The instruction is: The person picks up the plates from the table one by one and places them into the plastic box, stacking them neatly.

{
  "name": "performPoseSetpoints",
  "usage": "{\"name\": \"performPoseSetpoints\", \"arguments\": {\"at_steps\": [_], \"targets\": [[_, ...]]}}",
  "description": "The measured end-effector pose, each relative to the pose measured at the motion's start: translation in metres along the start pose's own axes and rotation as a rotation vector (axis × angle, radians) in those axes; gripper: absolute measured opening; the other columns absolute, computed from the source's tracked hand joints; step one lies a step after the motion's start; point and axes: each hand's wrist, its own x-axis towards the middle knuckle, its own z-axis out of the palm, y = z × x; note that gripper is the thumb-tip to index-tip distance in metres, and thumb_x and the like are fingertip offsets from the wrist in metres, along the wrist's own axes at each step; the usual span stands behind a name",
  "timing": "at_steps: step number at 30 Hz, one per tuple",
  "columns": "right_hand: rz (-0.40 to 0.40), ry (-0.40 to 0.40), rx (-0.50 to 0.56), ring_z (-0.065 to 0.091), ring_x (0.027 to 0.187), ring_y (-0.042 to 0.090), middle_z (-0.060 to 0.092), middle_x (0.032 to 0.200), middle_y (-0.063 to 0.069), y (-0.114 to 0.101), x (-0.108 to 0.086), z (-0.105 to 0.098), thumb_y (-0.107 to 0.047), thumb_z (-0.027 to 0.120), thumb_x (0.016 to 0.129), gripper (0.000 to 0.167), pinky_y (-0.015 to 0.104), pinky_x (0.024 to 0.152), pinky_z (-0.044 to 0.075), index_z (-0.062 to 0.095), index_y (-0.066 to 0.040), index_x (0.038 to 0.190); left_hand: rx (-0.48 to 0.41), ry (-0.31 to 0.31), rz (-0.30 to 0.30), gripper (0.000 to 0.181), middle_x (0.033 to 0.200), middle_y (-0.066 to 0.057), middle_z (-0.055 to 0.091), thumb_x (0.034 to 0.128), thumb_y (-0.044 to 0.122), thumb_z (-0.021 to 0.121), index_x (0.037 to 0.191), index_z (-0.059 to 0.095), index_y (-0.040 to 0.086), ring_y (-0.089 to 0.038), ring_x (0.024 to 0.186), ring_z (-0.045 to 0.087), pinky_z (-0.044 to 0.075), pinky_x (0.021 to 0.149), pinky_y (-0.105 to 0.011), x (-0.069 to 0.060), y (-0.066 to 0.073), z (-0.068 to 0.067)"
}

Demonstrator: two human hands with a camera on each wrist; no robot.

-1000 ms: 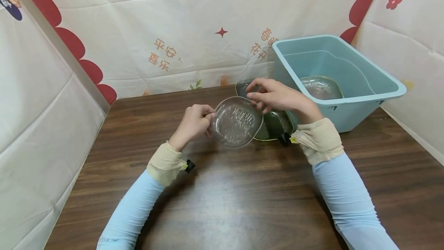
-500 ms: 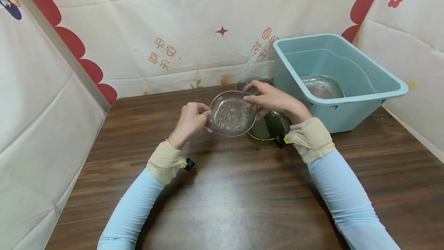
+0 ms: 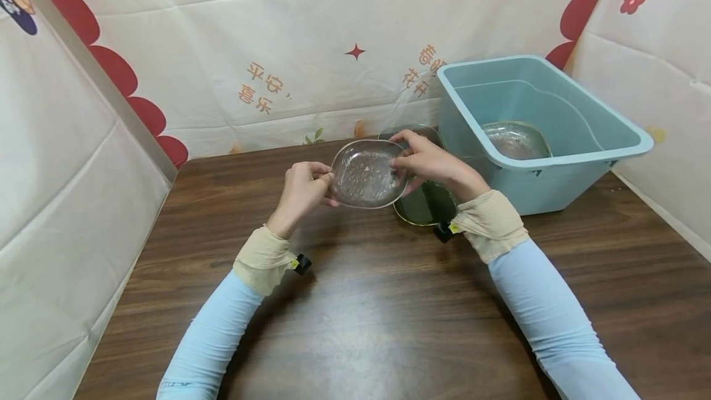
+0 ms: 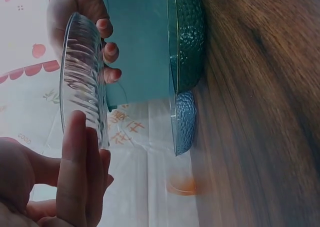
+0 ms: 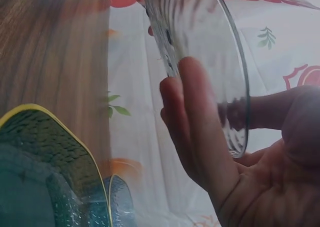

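Note:
Both hands hold a clear, rounded-square dish (image 3: 366, 175) up above the table, its inside facing the head camera. The left hand (image 3: 302, 190) pinches its left rim between thumb and fingers. At the right side, the right hand (image 3: 436, 165) grips the rim, thumb inside and fingers behind. Ripples cover the dish's underside (image 4: 82, 87) in the left wrist view. Below the right hand a green dish (image 3: 424, 207) with a yellow-gold rim rests on the table, partly hidden by that hand. Behind it sits another see-through dish (image 3: 408, 131), mostly covered.
A light-blue plastic bin (image 3: 561, 184) stands at the back right, with a clear dish (image 3: 516, 141) inside. The brown wooden table (image 3: 344, 313) is bordered by printed white cloth (image 3: 311, 29) at the back and sides.
The held dish has risen slightly and shifted a little left, tilting back. The right hand has moved left and taken hold of its right rim. The left hand keeps its pinch.

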Motion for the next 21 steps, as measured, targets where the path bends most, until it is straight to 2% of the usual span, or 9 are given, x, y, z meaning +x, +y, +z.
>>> {"name": "performPoseSetpoints", "arguments": {"at_steps": [7,13,16,21], "targets": [[-0.008,-0.007,0.095,0.068,0.067,0.021,0.060,0.102,0.018,0.0018,0.0004,-0.0008,0.002,0.048,0.105,0.060,0.044,0.062,0.067,0.022,-0.006,0.158,-0.089,0.017,0.008,0.019,0.073,-0.012,0.070,0.0991,0.001,0.059,0.112,0.068,-0.010,-0.014,0.051,0.070,0.066,0.057,-0.036,0.0001,0.0020,0.0021],[-0.020,0.006,0.107,0.068,0.066,0.020,0.062,0.099,0.015,0.0035,0.0024,-0.0023,0.004,0.048,0.104,0.060,0.046,0.060,0.067,0.024,-0.006,0.158,-0.103,0.006,0.007,0.020,0.076,-0.012,0.071,0.0996,0.004,0.059,0.114,0.068,-0.007,-0.015,0.054,0.071,0.066,0.057,-0.036,-0.0002,0.0026,0.0001],[-0.025,0.021,0.115,0.068,0.067,0.020,0.063,0.097,0.014,0.0042,0.0028,-0.0026,0.005,0.047,0.104,0.060,0.047,0.059,0.066,0.025,-0.007,0.158,-0.114,0.000,0.014,0.021,0.074,-0.010,0.070,0.1008,0.009,0.059,0.114,0.068,-0.006,-0.016,0.053,0.071,0.066,0.057,-0.039,-0.0002,0.0021,0.0000],[-0.032,0.044,0.130,0.067,0.062,0.020,0.061,0.092,0.011,0.0036,0.0028,-0.0033,0.006,0.048,0.103,0.059,0.048,0.057,0.066,0.028,-0.007,0.157,-0.141,-0.015,0.014,0.029,0.069,-0.010,0.067,0.1049,0.022,0.057,0.111,0.067,-0.004,-0.018,0.049,0.069,0.065,0.059,-0.050,0.0002,0.0013,0.0020]]}}
